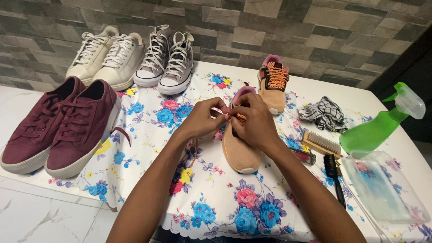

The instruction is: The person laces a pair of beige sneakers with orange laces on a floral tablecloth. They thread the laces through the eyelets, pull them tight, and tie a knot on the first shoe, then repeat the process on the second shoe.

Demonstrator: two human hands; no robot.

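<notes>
I have the tan sneaker on the flowered tablecloth right in front of me, toe pointing back at me, and both hands meet over its throat. My left hand pinches the orange lace between thumb and fingertips, closed tight around it, and my right hand curls over the tongue, fingers bunched on the same lace. I judge the lacing on this shoe to be unfinished: only a short bit of orange shows by my fingers, while its mate, standing further back near the wall, carries a full ladder of orange lace up to the top. So one shoe of the pair looks done and this one is partway. A loose end seems to trail down beside my left wrist, though I cannot be sure it is lace. My hands cover the eyelets, so I cannot tell how many rows are threaded. The maroon pair, the cream pair and the grey high-tops sit to my left, laced. On my right, the plastic tub is cut by the frame edge.
</notes>
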